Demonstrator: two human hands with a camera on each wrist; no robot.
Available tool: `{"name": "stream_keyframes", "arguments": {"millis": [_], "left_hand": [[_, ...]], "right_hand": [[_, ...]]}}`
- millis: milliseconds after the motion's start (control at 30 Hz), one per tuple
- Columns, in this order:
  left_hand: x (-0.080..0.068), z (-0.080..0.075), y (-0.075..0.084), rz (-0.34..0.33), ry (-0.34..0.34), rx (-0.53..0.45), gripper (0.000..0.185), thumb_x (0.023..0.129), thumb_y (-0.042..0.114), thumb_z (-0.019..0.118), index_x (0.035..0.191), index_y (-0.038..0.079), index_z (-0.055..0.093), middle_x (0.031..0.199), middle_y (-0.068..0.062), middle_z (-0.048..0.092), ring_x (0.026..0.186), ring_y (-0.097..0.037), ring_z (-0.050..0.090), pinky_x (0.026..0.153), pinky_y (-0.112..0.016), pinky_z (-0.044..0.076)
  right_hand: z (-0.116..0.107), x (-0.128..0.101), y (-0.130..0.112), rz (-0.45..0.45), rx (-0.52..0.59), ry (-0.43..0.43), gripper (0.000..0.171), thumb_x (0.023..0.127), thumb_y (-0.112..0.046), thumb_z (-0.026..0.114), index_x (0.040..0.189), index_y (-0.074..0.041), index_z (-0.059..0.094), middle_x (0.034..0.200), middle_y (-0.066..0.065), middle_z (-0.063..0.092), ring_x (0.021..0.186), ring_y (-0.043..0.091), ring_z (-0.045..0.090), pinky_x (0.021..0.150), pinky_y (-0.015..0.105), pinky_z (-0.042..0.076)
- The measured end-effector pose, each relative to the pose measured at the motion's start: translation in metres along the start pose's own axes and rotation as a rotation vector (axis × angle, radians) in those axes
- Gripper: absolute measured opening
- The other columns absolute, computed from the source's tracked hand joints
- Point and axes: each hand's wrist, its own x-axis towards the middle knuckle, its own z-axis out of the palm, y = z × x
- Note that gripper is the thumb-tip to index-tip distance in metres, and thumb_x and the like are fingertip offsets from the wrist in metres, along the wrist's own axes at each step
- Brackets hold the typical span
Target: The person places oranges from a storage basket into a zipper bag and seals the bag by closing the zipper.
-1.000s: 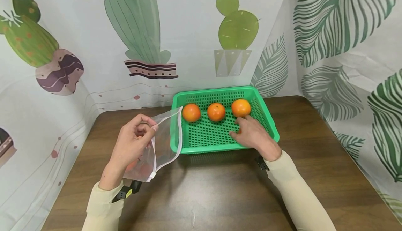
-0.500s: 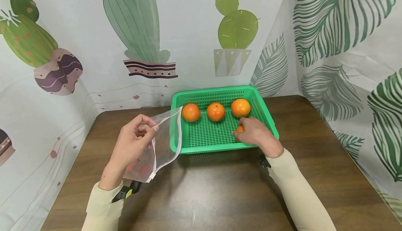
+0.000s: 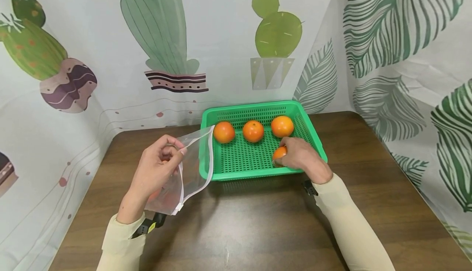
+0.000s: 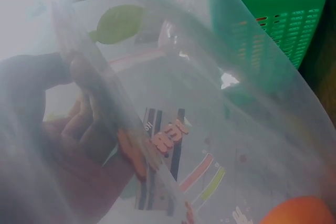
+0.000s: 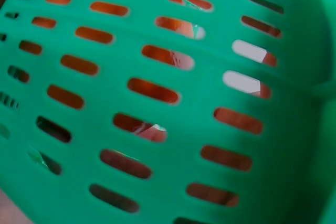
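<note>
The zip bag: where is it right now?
In the head view the zip bag hangs from the left hand, left of the green basket, its open edge overlapping the basket's left rim.

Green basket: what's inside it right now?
Inside the green basket: three loose oranges along the far wall, and a fourth orange gripped by the right hand, which covers most of it.

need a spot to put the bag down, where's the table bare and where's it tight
Bare table lies in front of the basket, between the two sleeves, and right of the basket toward the leaf curtain. It is tight at the basket's left edge, where the left hand holds the bag, and inside, where the right hand grips an orange.
</note>
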Motion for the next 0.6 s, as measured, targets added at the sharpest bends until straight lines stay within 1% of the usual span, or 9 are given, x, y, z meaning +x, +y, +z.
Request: {"name": "stream_keyframes", "arguments": {"millis": [167, 267, 433, 600], "left_hand": [[-0.0004, -0.0002, -0.0002, -0.013, 0.006, 0.003, 0.010, 0.101, 0.009, 0.071, 0.107, 0.014, 0.065, 0.067, -0.003, 0.062, 0.053, -0.021, 0.058, 0.045, -0.031, 0.042], [-0.0003, -0.0004, -0.0006, -0.011, 0.004, 0.002, 0.010, 0.101, 0.009, 0.071, 0.107, 0.014, 0.065, 0.067, -0.004, 0.062, 0.053, -0.021, 0.058, 0.046, -0.031, 0.042], [0.0000, -0.0005, -0.0004, -0.007, 0.000, -0.003, 0.009, 0.101, 0.009, 0.071, 0.108, 0.013, 0.065, 0.067, -0.004, 0.062, 0.053, -0.021, 0.058, 0.046, -0.030, 0.043], [-0.0005, -0.0007, 0.0018, 0.003, -0.002, -0.005, 0.008, 0.102, 0.011, 0.071, 0.107, 0.012, 0.065, 0.067, -0.004, 0.063, 0.052, -0.020, 0.058, 0.046, -0.029, 0.043]], "right_hand": [[0.0002, 0.0002, 0.0009, 0.006, 0.005, -0.001, 0.058, 0.084, -0.029, 0.086, 0.128, 0.001, 0.064, 0.105, 0.012, 0.068, 0.096, 0.030, 0.060, 0.084, 0.044, 0.052], [0.0001, 0.0002, 0.0014, 0.002, 0.008, 0.009, 0.058, 0.083, -0.028, 0.086, 0.128, 0.001, 0.063, 0.104, 0.012, 0.068, 0.093, 0.029, 0.060, 0.081, 0.043, 0.052], [-0.0002, -0.0001, 0.0011, -0.021, 0.002, 0.039, 0.049, 0.081, -0.025, 0.084, 0.120, -0.001, 0.065, 0.096, 0.010, 0.066, 0.087, 0.028, 0.060, 0.074, 0.040, 0.050], [-0.0001, 0.0004, 0.0008, -0.039, -0.007, 0.073, 0.042, 0.080, -0.022, 0.083, 0.113, -0.003, 0.066, 0.092, 0.009, 0.065, 0.086, 0.027, 0.059, 0.072, 0.039, 0.048]]}}
